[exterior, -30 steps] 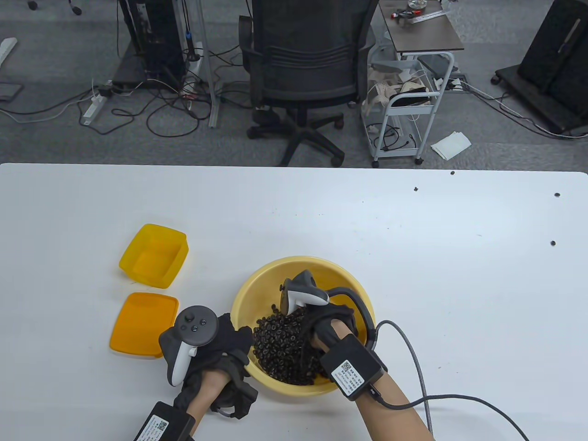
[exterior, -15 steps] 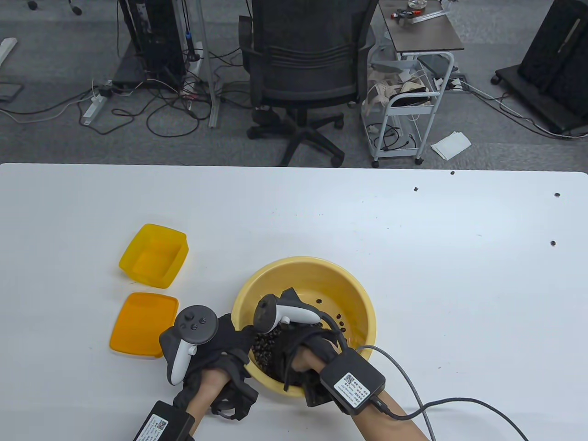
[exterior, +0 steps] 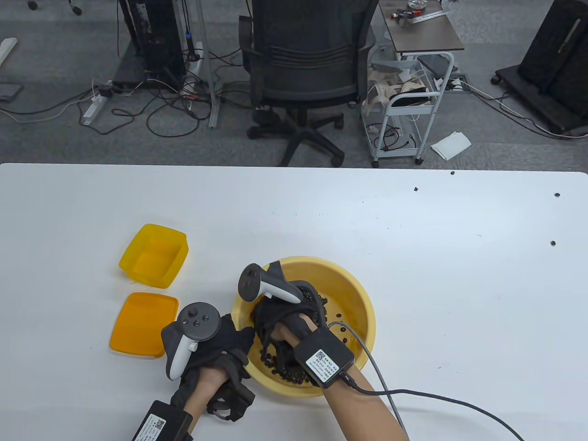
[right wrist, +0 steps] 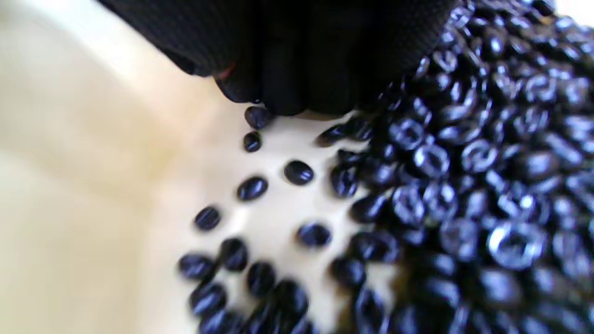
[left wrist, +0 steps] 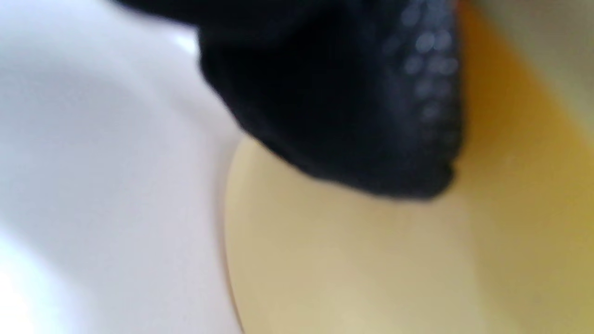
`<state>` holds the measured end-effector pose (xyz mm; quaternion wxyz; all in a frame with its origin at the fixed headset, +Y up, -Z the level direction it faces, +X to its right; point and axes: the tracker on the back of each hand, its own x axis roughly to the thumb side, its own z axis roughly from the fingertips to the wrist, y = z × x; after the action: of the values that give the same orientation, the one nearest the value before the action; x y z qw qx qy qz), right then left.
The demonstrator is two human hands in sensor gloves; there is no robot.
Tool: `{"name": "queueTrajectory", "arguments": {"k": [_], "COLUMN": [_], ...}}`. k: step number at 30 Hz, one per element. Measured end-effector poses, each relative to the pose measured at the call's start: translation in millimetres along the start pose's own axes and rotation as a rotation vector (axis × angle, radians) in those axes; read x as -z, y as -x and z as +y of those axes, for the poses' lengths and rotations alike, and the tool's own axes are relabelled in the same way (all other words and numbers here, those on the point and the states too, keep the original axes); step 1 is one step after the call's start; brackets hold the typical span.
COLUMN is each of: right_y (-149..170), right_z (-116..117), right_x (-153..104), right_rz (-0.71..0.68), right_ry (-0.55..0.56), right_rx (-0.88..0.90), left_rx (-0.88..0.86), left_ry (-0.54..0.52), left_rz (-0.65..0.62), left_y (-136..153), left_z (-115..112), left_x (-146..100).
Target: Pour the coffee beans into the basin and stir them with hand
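Observation:
A yellow basin (exterior: 363,303) stands near the table's front edge with dark coffee beans (exterior: 280,367) spread over its left and near side. My right hand (exterior: 275,317) is down inside the basin's left half. In the right wrist view its fingertips (right wrist: 283,93) hang close together onto the basin floor (right wrist: 93,185), beside the heap of beans (right wrist: 464,185). My left hand (exterior: 229,337) grips the basin's left rim. In the left wrist view a blurred gloved finger (left wrist: 348,116) lies against the basin wall (left wrist: 371,260).
An orange box (exterior: 154,255) with nothing in it and its flat lid (exterior: 144,324) lie left of the basin. A grey cable (exterior: 413,395) trails right from my right wrist. Stray beans (exterior: 553,242) dot the table's far right. An office chair (exterior: 303,69) stands beyond the far edge.
My right hand swept from the basin's right side across its near side to the left, dragging beans with it and baring the right floor. The left hand stayed on the rim.

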<state>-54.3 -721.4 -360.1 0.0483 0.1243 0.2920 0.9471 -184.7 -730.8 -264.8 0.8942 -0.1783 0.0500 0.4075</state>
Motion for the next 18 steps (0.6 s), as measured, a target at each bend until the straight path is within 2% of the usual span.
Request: {"name": "queueTrajectory", "arguments": {"k": [3, 9, 12, 18], "right_y": [4.5, 18.6, 31.0, 52.4], "right_z": [-5.9, -12.9, -13.1, -11.3], "right_x": [6.6, 16.5, 18.4, 14.2], "right_rz": [0.049, 0.197, 0.283, 0.354], "right_ry": [0.022, 0.078, 0.062, -0.022], "right_rx": [-0.030, -0.202, -0.263, -0.291], "left_rx": [-0.001, -0.010, -0.014, -0.032], "left_ry": [-0.002, -0.012, -0.018, -0.046], "left_rz": [-0.001, -0.005, -0.008, -0.009], "left_y": [0.0, 0.1, 0.7, 1.8], "left_z": [-0.2, -1.0, -1.4, -2.4], "left_x": [0.2, 0.3, 0.4, -0.3]}}
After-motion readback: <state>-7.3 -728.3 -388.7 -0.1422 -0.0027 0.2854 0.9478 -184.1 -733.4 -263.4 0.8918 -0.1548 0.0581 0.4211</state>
